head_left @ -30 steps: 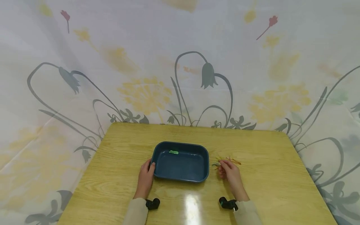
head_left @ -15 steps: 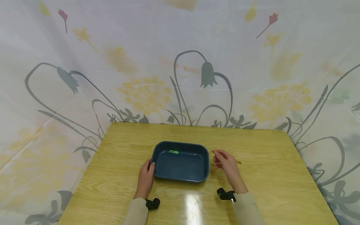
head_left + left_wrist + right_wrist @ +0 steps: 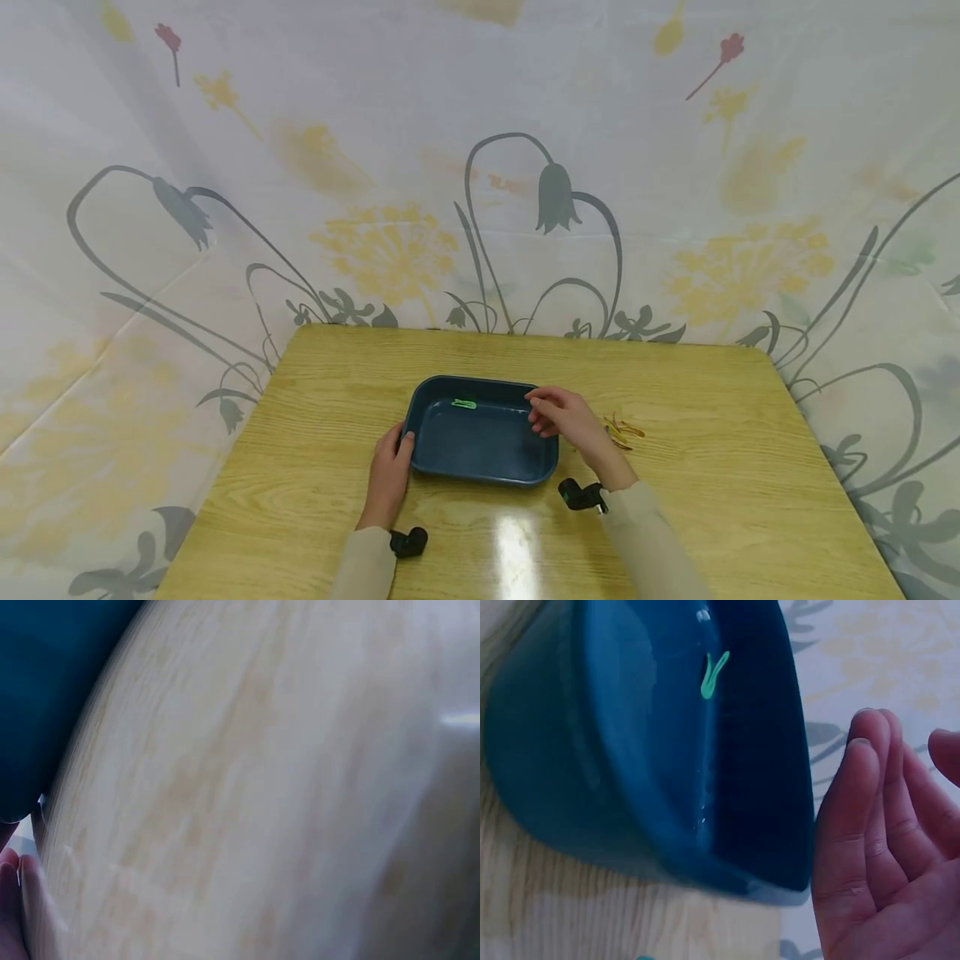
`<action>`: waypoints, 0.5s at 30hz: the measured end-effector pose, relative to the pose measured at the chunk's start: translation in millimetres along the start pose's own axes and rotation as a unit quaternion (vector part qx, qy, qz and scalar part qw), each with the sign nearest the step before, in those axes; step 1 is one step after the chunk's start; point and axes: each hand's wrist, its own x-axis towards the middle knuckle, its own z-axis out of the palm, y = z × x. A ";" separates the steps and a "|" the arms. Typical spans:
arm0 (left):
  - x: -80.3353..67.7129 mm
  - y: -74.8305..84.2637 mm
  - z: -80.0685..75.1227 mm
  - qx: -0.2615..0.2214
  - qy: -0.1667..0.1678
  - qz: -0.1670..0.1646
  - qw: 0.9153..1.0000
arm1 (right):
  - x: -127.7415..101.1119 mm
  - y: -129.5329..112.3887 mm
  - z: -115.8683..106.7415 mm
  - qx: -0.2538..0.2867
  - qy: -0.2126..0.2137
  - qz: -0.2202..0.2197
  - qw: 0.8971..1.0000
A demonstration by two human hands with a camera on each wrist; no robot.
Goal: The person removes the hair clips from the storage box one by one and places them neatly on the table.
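A dark blue tray [image 3: 480,477] sits mid-table with one small green clip [image 3: 463,405] lying near its far wall. My left hand [image 3: 390,468] lies on the table at the tray's left end, thumb against the rim. My right hand [image 3: 557,413] hovers over the tray's right rim. In the right wrist view its fingers [image 3: 870,825] are nearly straight, the thumb stands apart, and nothing shows between them. That view also shows the tray [image 3: 570,795] and the green clip [image 3: 714,675]. The left wrist view shows only a corner of the tray [image 3: 45,690], blurred wood and my fingertips [image 3: 11,900].
A small heap of yellow and orange pieces [image 3: 622,431] lies on the wooden table [image 3: 712,467] just right of the tray. A flowered cloth [image 3: 480,208] hangs behind and around the table. Black wrist cameras [image 3: 577,495] sit at both cuffs.
My right hand rose from the heap of small pieces and moved left, now above the tray's right rim. The left hand and tray stayed put.
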 end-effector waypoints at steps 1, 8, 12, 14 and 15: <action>0.1 -0.2 0.1 -0.001 0.000 -0.001 1.000 | 1.8 -1.6 1.4 -0.004 -0.010 -0.001 1.000; 1.4 -1.1 0.7 -0.002 0.003 0.001 1.000 | 18.7 -6.2 8.7 -0.031 -0.046 -0.002 0.998; 1.7 -0.8 1.1 -0.003 0.005 -0.001 1.000 | 27.9 -6.6 12.4 -0.048 -0.063 0.006 0.997; 2.0 -0.2 1.6 -0.003 0.007 0.000 1.000 | 32.2 -7.1 14.5 -0.054 -0.070 0.009 0.996; 2.4 0.4 1.9 -0.005 0.007 0.002 1.000 | 34.1 -6.9 15.5 -0.054 -0.071 0.011 0.996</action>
